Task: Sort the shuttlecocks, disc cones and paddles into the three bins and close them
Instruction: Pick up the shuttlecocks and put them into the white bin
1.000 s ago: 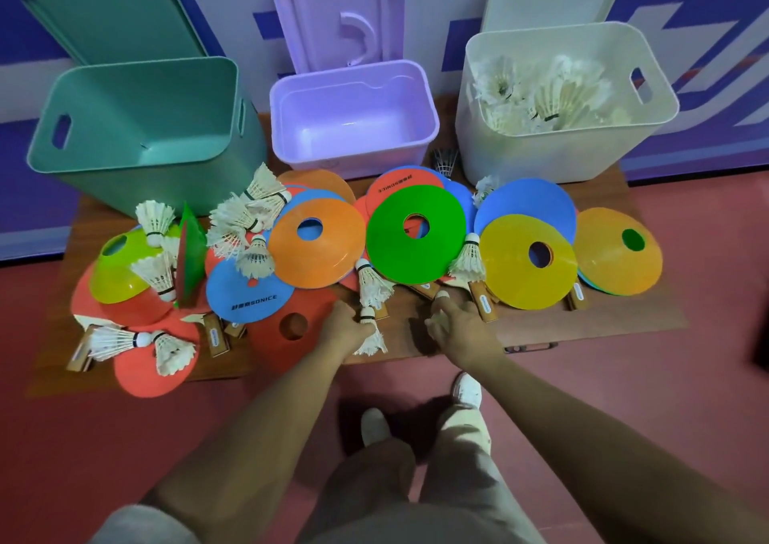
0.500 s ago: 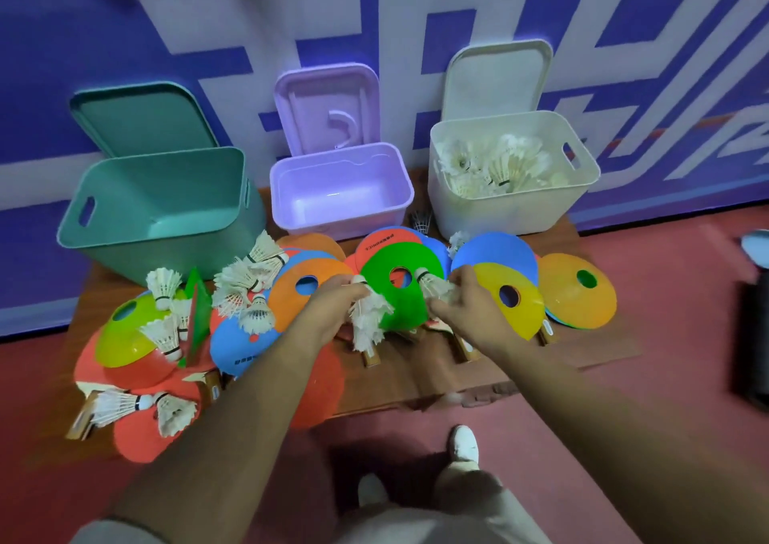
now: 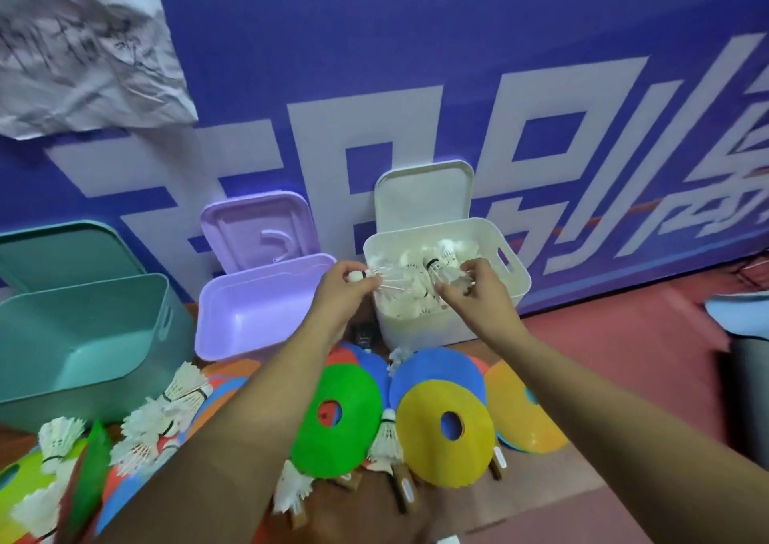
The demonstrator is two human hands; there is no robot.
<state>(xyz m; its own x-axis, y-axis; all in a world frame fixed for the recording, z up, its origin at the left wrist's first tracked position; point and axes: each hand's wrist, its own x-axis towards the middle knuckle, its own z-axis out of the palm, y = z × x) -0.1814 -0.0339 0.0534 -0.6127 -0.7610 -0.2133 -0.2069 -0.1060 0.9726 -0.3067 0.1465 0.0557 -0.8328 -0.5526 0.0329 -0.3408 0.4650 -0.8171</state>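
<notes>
My left hand (image 3: 347,290) grips a white shuttlecock (image 3: 366,276) at the left rim of the white bin (image 3: 516,265). My right hand (image 3: 466,290) holds another shuttlecock (image 3: 441,271) over that bin, which has several shuttlecocks inside. The purple bin (image 3: 233,335) and the teal bin (image 3: 62,294) stand open and hold nothing I can see. Disc cones lie on the low table: a green one (image 3: 333,439), a yellow one (image 3: 449,452), a blue one (image 3: 441,371) and an orange one (image 3: 520,406). More shuttlecocks (image 3: 166,414) lie at the left. Wooden paddle handles (image 3: 403,489) stick out from under the cones.
All three lids lean against the blue banner wall behind their bins: teal (image 3: 54,248), purple (image 3: 254,227), white (image 3: 424,190). A crumpled white sheet (image 3: 83,44) hangs at upper left. Red floor lies to the right, with a dark object (image 3: 749,369) at the right edge.
Both hands picked shuttlecocks off the table and rose to the white bin. The camera tilted up, so more wall shows.
</notes>
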